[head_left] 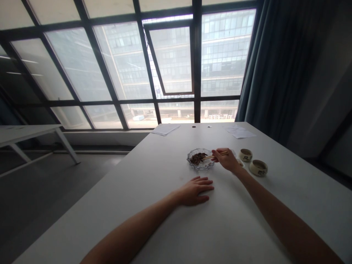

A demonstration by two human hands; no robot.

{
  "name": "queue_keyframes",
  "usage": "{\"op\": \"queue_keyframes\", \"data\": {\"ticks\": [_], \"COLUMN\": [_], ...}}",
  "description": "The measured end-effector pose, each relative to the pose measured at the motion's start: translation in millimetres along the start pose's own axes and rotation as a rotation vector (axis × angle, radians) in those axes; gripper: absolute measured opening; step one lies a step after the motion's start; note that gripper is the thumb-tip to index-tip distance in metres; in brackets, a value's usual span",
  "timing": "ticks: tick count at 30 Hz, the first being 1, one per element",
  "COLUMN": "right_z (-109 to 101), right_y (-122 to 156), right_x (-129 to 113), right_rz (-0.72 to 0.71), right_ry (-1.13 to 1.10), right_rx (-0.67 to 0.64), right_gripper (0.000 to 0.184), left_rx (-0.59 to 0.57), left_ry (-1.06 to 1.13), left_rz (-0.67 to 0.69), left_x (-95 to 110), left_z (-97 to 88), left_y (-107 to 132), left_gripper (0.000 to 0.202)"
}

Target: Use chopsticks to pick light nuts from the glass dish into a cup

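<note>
Though small, dark shredded food (198, 158) in a glass dish (202, 168)

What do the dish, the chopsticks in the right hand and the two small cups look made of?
The dish looks like clear pressed glass: light passes through it and its rim looks faceted. The chopsticks look like light wood or bamboo, matte tan. The small cup and its neighbour look like glazed ceramic, pale with dark brushed marks, though the glaze is hard to judge.
</note>
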State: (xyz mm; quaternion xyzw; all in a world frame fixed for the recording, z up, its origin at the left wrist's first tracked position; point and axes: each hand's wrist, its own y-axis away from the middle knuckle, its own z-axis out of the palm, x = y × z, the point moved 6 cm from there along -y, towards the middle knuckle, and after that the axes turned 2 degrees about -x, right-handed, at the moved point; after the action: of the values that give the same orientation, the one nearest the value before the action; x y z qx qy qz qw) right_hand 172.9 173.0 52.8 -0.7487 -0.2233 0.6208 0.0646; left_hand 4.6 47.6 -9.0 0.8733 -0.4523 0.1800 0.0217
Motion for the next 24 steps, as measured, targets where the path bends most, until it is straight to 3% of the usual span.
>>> {"op": "queue_keyframes", "data": {"ticks": [7,14,19,22,24], "right_z": [4.7,-11.6,-47.9,-81.1,-97.7], "right_y": [2.4,1.7,-1.5,-0.3,0.8], "right_x": [-3.7,-16.1,-38.1,-51.1,-56.7], "right_rz": [0.021,-0.009,-0.057,-0.089,-0.088], "right_ry": [0.007,0.073,0.102,0.22,0.322], "right_rx": [0.01,0.121,0.267,0.393,0.404], "right_gripper": [0.057,0.062,0.06,0.057,0.055], "left_rx": [0.003,-0.001,-0.005,-0.005,-0.003], "left_ry": [0.0,0.004,0.005,0.008,0.009], "left_rz": [-0.002,-0.002,-0.007,-0.005,-0.002], "left_x": [0.1,0.7,-0.9,-1.1,-0.9], "left_z": [-0.3,0.2,0.1,0.4,0.8], "left_y": [-0.1,1.6,3.5,3.4,2.9], "left_gripper": [0.055,0.054,0.054,0.055,0.055]}}
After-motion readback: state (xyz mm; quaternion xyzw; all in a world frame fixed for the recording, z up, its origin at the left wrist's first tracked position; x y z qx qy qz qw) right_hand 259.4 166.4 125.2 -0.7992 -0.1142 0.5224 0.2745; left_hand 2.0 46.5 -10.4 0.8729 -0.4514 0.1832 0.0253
